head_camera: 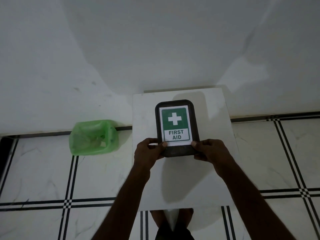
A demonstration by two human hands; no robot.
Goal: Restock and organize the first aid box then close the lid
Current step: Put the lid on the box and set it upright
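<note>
A: First aid box (177, 127), where is it?

B: On the white table (145, 108), near the table's far end, roughly centred side to side. Dark rounded lid on top, shut as far as I can see. White label with a green panel, a white cross and "FIRST AID" covers most of the lid.

A: Hands?

B: Both on the box's near end. Left hand (149, 151) grips the near left corner, thumb pressed onto the lid at the label's lower left corner, fingers curled round the side. Right hand (210, 150) mirrors it on the near right corner, thumb on the label's lower right corner, fingers wrapped under the edge.

A: Lifted or resting?

B: Cannot tell. Shadow falls on the table just behind and right of it.

A: Anything else?

B: Green plastic bag (94, 137) on the tiled floor (43, 170), left of the table, well apart from the box, against the white wall (155, 40). Bag mouth open, pale crumpled stuff inside, too unclear to name. Person's feet show under the table's near edge.
</note>
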